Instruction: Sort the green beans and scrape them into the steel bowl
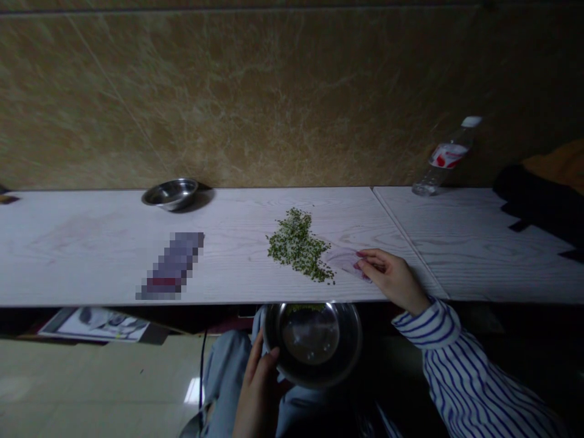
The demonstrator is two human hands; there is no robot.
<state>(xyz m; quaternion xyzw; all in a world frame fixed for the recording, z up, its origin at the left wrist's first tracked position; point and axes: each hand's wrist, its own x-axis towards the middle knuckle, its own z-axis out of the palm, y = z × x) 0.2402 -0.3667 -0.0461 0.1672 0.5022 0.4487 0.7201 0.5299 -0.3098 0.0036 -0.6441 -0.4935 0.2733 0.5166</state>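
Observation:
A loose heap of small green beans mixed with white grains (297,243) lies on the pale wood-grain table. My right hand (387,277), in a striped sleeve, pinches a thin see-through plastic piece (343,261) that lies almost flat at the heap's right side. Its exact kind cannot be made out. Below the table's front edge, my left hand (262,371) grips the left rim of a large metal bowl (349,359), with the thumb at its edge. Some green beans (305,308) show inside the bowl on the side nearest the table.
A small metal bowl (170,196) stands at the back left, by the wall. In front of it lies a pixelated flat object (171,267). A clear bottle with a white cap (444,158) stands at the back right, beside dark cloth (538,201).

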